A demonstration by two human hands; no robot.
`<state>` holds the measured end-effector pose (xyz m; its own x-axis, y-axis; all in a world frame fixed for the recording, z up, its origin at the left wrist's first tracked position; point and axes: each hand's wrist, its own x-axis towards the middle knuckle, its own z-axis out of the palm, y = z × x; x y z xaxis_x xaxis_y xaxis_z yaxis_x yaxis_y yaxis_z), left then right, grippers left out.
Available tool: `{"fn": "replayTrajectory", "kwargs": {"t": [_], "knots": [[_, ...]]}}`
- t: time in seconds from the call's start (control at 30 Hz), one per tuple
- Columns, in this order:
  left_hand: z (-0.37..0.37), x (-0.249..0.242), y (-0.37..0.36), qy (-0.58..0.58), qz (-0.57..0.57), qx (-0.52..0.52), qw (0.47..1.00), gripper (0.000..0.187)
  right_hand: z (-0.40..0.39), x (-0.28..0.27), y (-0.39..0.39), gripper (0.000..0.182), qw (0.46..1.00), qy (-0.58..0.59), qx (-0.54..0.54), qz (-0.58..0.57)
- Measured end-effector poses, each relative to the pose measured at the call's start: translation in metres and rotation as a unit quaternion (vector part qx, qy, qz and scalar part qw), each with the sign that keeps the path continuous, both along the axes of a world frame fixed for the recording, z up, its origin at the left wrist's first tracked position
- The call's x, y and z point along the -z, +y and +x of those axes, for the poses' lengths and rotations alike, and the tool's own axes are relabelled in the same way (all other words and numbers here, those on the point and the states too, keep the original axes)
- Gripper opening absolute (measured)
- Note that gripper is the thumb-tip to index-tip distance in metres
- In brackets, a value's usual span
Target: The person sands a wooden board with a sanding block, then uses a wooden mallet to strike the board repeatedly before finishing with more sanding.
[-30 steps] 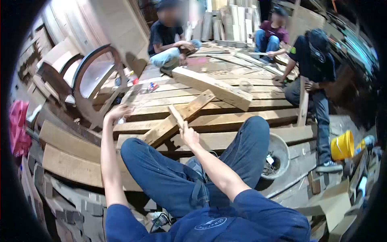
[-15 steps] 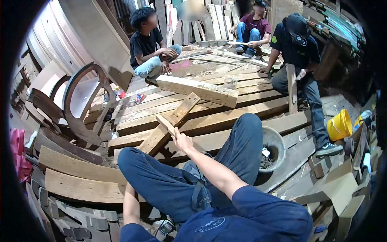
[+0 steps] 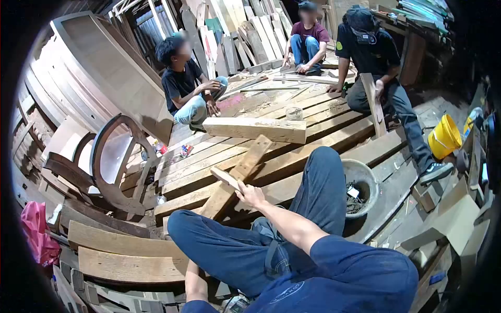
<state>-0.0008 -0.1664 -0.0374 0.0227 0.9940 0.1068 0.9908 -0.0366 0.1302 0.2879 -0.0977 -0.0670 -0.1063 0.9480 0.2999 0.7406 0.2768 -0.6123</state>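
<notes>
My right hand (image 3: 251, 195) is closed round one end of a short flat wooden piece (image 3: 225, 178). That piece lies over or just above a wooden board with holes (image 3: 255, 156), which slants across the planks in front of my knees. Beyond it rests a thick wooden beam (image 3: 250, 128). My left forearm reaches down beside my left knee, close to a curved wooden plank (image 3: 128, 264); the left hand itself is hidden behind my leg.
Three people sit around the plank platform (image 3: 297, 167), one holding an upright board (image 3: 372, 101). A grey bucket (image 3: 373, 182) stands right of my knee, a yellow bucket (image 3: 444, 136) farther right. Curved wooden frames (image 3: 104, 156) stand at left; a pink bag (image 3: 39, 235) is beside them.
The view has shifted and tilted. My right hand keeps its hold on the wooden piece. The person at the right has tilted the upright board, and the far person's hands are lower.
</notes>
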Motion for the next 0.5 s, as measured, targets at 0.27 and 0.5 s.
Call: {"fn": "replayTrajectory", "kwargs": {"t": [0.27,0.5], "knots": [[0.043,-0.017,0.022,0.033,0.035,0.027,0.998,0.08,0.018,0.003,0.013,0.057,0.993,0.041,0.103,0.046],[0.05,0.009,0.059,-0.012,0.103,0.028,0.994,0.076,0.031,-0.004,0.006,0.062,0.998,-0.026,0.055,0.031]]}}
